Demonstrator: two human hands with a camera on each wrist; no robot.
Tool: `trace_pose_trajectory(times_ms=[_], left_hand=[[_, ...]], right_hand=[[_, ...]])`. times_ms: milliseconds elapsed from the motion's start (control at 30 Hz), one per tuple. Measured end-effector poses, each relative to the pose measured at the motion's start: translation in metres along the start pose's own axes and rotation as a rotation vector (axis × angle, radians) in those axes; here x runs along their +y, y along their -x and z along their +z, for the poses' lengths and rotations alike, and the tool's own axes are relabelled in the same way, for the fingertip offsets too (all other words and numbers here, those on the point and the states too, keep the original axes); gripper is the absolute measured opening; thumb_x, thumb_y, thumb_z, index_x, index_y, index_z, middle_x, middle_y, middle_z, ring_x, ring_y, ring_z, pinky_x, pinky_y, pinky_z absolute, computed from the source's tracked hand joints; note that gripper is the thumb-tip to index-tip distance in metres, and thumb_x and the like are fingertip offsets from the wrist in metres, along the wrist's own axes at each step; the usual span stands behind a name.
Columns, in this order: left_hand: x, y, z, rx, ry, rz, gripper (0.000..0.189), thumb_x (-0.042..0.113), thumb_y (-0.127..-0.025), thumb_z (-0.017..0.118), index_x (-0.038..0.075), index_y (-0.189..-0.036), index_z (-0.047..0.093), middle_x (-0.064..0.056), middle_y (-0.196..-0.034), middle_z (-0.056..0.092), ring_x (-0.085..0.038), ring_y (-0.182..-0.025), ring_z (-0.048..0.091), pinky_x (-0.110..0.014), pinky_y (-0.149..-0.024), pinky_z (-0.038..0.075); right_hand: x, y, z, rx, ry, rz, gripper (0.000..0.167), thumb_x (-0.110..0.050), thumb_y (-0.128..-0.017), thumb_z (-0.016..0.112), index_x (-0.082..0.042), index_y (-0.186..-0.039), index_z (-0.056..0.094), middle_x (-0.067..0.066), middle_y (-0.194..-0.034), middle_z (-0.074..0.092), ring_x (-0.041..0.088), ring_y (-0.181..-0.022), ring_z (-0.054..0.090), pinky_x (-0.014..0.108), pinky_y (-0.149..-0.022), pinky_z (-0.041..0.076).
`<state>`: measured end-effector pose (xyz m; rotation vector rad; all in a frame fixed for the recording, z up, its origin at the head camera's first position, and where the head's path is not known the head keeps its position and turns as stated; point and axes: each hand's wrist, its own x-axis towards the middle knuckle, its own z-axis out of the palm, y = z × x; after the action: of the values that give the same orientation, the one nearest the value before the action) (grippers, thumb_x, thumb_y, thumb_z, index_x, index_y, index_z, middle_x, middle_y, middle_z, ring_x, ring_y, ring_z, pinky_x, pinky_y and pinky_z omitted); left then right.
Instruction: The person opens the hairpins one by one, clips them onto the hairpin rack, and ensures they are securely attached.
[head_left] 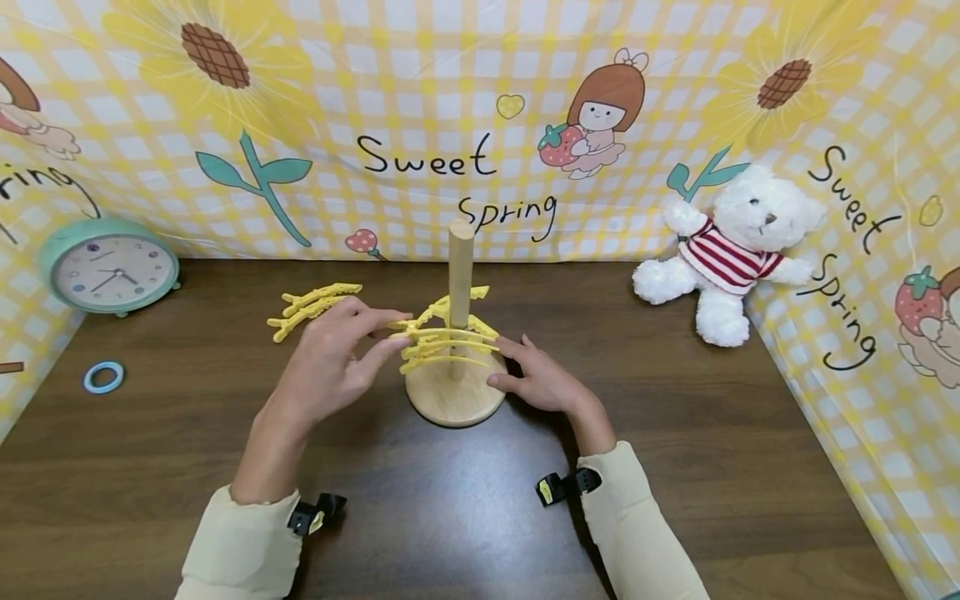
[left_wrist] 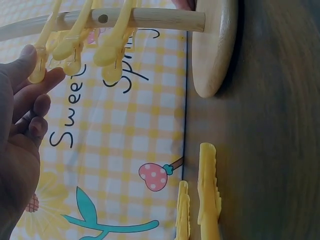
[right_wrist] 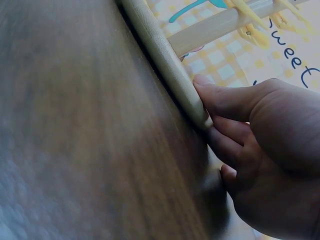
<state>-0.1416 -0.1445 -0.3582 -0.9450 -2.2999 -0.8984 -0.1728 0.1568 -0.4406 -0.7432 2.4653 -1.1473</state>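
Observation:
A round wooden base (head_left: pixel 455 407) carries an upright wooden post (head_left: pixel 461 275). Several yellow alligator hair clips (head_left: pixel 453 343) are clamped across the post at different heights. My left hand (head_left: pixel 326 358) pinches the handle end of the topmost hair clip (left_wrist: pixel 39 66) between thumb and forefinger, while its other fingers curl below. Down at the base's right edge, my right hand (head_left: pixel 546 377) grips the rim, with the thumb (right_wrist: pixel 225 97) on top and fingers against the side.
Two more yellow hair clips (head_left: pixel 318 308) lie on the table behind my left hand. A mint-green alarm clock (head_left: pixel 112 267) stands at the back left, with a blue ring (head_left: pixel 103 377) before it. A white teddy bear (head_left: pixel 735 250) sits at the back right, against a checked cloth.

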Motion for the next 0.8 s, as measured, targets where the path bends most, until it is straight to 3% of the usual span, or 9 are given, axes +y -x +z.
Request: trace_pose_trajectory(times_ms=[467, 800], left_hand=[[-0.0016, 0.0001, 0.007, -0.015, 0.034, -0.027, 0.026, 0.003, -0.082, 0.083, 0.004, -0.107, 0.077, -0.004, -0.081, 0.058, -0.013, -0.075, 0.051, -0.029, -0.059, 0.043], [-0.0029, 0.0035, 0.0093, -0.067, 0.07, -0.107, 0.029, 0.01, -0.087, 0.08, 0.007, -0.116, 0.075, -0.004, -0.087, 0.06, -0.013, -0.082, 0.055, -0.028, -0.064, 0.041]], right_hand=[[-0.0031, -0.0001, -0.0005, 0.014, 0.024, -0.025, 0.056, -0.017, -0.1, 0.066, -0.005, -0.151, 0.047, 0.014, -0.155, 0.044, 0.031, -0.148, 0.031, 0.049, -0.123, 0.002], [-0.0014, -0.0009, -0.0002, 0.012, 0.032, -0.036, 0.055, -0.017, -0.1, 0.066, -0.006, -0.151, 0.047, 0.013, -0.156, 0.043, 0.029, -0.147, 0.033, 0.048, -0.123, 0.002]])
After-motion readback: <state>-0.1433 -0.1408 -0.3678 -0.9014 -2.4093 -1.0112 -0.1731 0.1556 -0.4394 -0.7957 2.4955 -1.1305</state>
